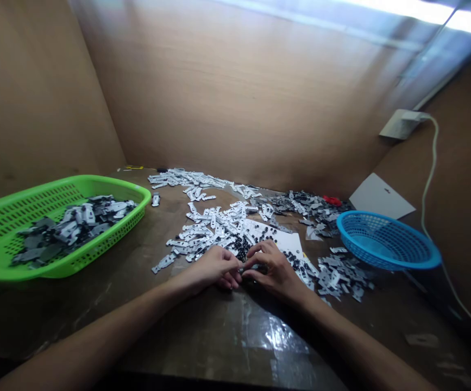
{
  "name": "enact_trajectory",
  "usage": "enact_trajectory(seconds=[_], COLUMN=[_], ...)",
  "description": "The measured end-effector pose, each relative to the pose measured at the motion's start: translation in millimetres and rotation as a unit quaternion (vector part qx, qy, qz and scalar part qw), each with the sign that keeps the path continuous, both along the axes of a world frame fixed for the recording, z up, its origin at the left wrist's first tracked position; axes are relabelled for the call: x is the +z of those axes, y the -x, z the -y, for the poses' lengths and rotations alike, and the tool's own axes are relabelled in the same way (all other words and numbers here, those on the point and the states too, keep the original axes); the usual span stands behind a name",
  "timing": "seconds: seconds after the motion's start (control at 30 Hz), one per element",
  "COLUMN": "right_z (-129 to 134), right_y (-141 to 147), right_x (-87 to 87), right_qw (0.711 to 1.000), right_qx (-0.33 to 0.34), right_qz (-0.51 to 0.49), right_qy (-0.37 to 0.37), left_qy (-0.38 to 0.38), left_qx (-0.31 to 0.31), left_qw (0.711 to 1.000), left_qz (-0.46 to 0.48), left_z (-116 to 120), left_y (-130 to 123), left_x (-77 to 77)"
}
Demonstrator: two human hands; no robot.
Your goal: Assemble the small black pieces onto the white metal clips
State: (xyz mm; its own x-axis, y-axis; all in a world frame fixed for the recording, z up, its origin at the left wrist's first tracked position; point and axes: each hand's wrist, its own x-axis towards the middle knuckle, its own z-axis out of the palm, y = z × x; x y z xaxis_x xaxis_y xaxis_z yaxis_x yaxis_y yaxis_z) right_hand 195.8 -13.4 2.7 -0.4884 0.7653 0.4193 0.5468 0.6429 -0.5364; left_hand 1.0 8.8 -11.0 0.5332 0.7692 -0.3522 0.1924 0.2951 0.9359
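Left hand [217, 267] and right hand [270, 267] curled inward, fingertips pinching small dark part [253, 268], shape too small to tell, at 6 o'clock on tabletop [202, 336]. Black bits [241, 248] at 12, white plastic parts [214, 228] beyond; green basket [108, 182] at 9, blue basket [390, 266] at 3.

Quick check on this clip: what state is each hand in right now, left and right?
Left hand: closed, fingertips against a small dark part.
Right hand: closed, pinching that same part.
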Motion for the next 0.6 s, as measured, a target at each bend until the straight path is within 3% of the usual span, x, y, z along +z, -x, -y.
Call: enact_trajectory(seconds=[0.33, 0.47, 0.6], right_z=[2, -14, -51], right_y=[-1, -22, -66], right_x=[5.0, 5.7, -7.8], right_qw=[0.999, 0.994, 0.977], right_qx=[-0.024, -0.090, -0.201], right_qz=[-0.013, -0.004, 0.039], right_qy=[-0.037, -0.061, -0.060], left_qy=[0.008, 0.017, 0.021], left_qx=[0.008, 0.008, -0.003], left_qw=[1.000, 1.000, 1.000], left_qz=[-0.002, -0.009, -0.006], left_z=[0, 1, 2], left_y=[0, -1, -2], left_x=[2.9, 4.1, 5.3])
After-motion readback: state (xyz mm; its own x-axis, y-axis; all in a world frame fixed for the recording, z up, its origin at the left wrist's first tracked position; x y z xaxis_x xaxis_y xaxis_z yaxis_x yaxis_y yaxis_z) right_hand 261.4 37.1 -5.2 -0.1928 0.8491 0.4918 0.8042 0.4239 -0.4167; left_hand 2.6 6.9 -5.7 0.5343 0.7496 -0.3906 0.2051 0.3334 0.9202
